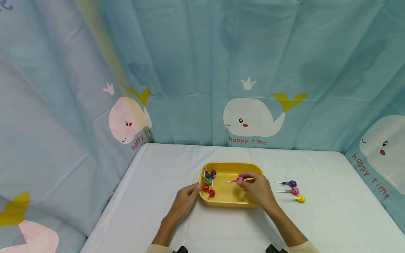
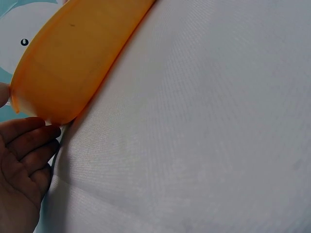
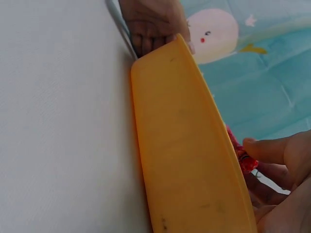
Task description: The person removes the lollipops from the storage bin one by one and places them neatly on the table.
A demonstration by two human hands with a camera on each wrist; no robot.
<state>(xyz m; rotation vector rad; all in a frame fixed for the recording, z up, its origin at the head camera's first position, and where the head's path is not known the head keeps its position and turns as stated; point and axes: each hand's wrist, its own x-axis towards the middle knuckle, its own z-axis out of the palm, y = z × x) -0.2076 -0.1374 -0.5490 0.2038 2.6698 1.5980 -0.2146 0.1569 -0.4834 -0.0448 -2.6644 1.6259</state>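
Note:
My right hand pinches a pink lollipop between thumb and fingers, over the right half of a yellow tray. The lollipop's stick points left. In the right wrist view, its wrapped head shows beside the thumb, just past the tray's rim. My left hand holds the tray's left end, thumb at the rim and fingers against the outer wall. At the left inside the tray lie purple lollipops, a green lollipop and red lollipops.
Right of the tray, a purple lollipop, another pink lollipop and a yellow lollipop lie in a column, sticks leftward. A white cloth covers the table. Behind it hangs a blue curtain with printed whales.

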